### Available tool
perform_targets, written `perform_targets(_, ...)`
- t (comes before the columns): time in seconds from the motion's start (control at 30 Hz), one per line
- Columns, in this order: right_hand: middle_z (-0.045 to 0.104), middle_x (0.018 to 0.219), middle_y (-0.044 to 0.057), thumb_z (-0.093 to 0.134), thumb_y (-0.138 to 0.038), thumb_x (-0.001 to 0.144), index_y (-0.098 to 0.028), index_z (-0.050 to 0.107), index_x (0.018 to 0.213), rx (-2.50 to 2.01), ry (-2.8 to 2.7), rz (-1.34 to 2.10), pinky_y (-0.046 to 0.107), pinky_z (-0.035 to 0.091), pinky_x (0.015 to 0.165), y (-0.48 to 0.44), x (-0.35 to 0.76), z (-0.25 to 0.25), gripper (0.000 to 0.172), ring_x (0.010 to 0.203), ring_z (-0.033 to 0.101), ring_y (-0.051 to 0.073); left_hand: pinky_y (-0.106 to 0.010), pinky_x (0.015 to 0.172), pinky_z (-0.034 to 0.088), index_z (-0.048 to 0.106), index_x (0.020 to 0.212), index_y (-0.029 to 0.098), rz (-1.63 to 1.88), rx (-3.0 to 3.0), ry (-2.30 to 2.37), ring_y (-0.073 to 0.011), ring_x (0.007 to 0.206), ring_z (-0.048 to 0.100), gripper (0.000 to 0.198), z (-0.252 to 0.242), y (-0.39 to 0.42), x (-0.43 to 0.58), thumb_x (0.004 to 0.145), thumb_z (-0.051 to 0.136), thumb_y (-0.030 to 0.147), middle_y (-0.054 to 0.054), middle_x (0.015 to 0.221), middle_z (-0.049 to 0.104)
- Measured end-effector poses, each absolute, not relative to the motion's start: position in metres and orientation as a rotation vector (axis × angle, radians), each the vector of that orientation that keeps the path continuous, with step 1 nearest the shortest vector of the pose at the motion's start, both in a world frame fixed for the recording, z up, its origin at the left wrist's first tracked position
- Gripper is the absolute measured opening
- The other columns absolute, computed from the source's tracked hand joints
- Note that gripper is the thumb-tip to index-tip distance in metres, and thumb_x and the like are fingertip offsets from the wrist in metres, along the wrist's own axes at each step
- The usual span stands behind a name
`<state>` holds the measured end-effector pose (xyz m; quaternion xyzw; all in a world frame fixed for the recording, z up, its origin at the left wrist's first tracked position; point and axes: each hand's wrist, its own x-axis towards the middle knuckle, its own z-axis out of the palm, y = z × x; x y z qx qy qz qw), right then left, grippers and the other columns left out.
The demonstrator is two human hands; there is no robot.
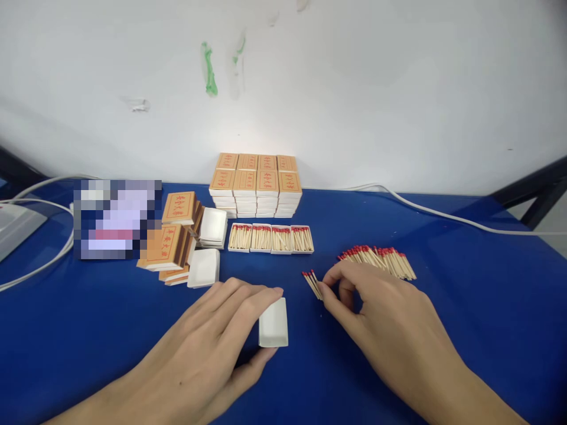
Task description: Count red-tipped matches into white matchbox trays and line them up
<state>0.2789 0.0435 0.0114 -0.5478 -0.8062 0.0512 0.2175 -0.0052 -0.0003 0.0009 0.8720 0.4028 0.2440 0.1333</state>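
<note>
My left hand [221, 330] rests on the blue table [66, 330] and grips an empty white matchbox tray [273, 323] between thumb and fingers. My right hand [376, 307] is closed in a pinch on a small bunch of red-tipped matches [312, 282], held just above the cloth to the right of the tray. A loose pile of matches [381, 260] lies just beyond my right hand.
Several filled trays [271, 238] sit in a row mid-table, with stacked closed matchboxes [256, 184] behind them. Orange sleeves [173, 236] and empty white trays [208, 248] are heaped at left. White cables [443, 213] run along the wall.
</note>
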Motion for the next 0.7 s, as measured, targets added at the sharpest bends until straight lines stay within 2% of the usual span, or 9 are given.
perform_targets(0.17, 0.066, 0.061, -0.009, 0.068, -0.04, 0.113, -0.029, 0.072, 0.086, -1.543, -2.212, 0.148, 0.029, 0.036, 0.043, 0.0429, 0.2791, 0.011, 0.029, 0.045, 0.063, 0.014, -0.039, 0.117, 0.063, 0.052, 0.169, 0.021, 0.696, 2.54, 1.165, -0.0235, 0.132, 0.073, 0.049, -0.0008, 0.001, -0.0052, 0.121, 0.062, 0.025, -0.009, 0.143, 0.076)
perform_targets(0.7, 0.064, 0.06, -0.009, 0.064, -0.046, 0.115, -0.03, 0.073, 0.087, -1.546, -2.203, 0.274, 0.028, 0.038, 0.046, 0.0391, 0.2719, 0.015, 0.034, 0.046, 0.061, 0.012, -0.039, 0.114, 0.065, 0.054, 0.167, 0.019, 0.698, 2.562, 1.159, -0.0231, 0.128, 0.074, 0.047, 0.0022, 0.0011, -0.0055, 0.121, 0.062, 0.024, -0.009, 0.139, 0.077)
